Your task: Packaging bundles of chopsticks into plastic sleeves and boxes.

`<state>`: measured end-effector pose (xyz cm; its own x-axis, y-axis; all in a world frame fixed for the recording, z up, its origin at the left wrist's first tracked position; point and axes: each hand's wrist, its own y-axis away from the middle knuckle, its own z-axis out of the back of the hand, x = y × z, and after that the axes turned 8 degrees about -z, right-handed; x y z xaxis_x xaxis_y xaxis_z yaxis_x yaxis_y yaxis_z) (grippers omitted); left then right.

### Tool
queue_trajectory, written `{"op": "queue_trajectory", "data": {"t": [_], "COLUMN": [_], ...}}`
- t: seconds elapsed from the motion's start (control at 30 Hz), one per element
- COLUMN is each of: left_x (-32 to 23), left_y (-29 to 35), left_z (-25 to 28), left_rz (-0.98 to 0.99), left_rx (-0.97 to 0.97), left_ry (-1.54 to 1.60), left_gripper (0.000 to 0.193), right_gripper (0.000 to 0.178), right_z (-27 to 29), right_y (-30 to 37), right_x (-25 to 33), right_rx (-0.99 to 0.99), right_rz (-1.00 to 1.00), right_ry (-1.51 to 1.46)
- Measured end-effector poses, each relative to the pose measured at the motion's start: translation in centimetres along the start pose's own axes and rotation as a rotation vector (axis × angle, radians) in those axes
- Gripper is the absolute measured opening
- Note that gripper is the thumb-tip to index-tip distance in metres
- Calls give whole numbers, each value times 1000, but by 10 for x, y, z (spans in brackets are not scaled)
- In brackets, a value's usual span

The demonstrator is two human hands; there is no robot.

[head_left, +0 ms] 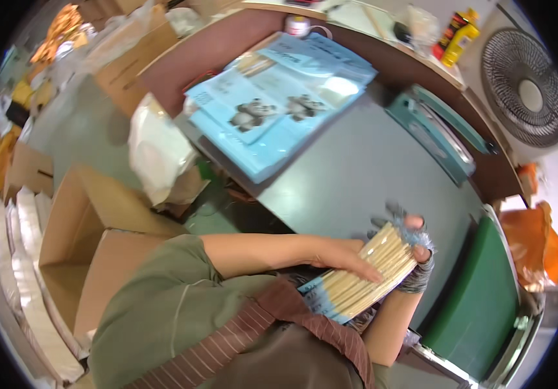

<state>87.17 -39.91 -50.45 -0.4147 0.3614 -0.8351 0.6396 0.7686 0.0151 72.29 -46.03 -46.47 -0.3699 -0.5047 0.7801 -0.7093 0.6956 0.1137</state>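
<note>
A clear plastic packet of thin wooden sticks (pixel 364 272), with a blue printed end toward my body, is held tilted above the near part of the grey table (pixel 331 188). My left hand (pixel 347 256) is bare and lies across the sticks, fingers on their upper side and its thumb side behind the packet. At the far end, my right hand (pixel 419 253), in a grey fingerless glove, grips the packet where the plastic bunches up. Part of the right-hand fingers is hidden behind the packet and blurred.
Blue printed bags (pixel 253 146) lie stacked on the table's far left. A teal bag sealer (pixel 431 133) stands at the far right, near a fan (pixel 524 87). A green conveyor belt (pixel 476 298) runs on my right. Open cardboard boxes (pixel 107 240) sit on my left.
</note>
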Motion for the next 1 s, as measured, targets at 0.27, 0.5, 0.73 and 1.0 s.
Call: {"op": "queue_trajectory", "data": {"t": [0.27, 0.5, 0.73, 1.0], "left_x": [-121, -149, -191, -136], "left_y": [165, 236, 225, 132], "left_z": [72, 124, 118, 120], "left_rz": [-403, 65, -147, -175], "left_rx": [-909, -663, -488, -724], "left_ry": [-1836, -2240, -1978, -1346], "left_gripper": [38, 32, 15, 39], "right_gripper": [24, 26, 26, 25], "right_z": [3, -19, -23, -23], "right_y": [-18, -14, -6, 24], "right_x": [-45, -50, -47, -38], "right_rx": [119, -11, -16, -81], "right_rz": [-96, -111, -50, 36], "right_ry": [-243, -96, -83, -84]}}
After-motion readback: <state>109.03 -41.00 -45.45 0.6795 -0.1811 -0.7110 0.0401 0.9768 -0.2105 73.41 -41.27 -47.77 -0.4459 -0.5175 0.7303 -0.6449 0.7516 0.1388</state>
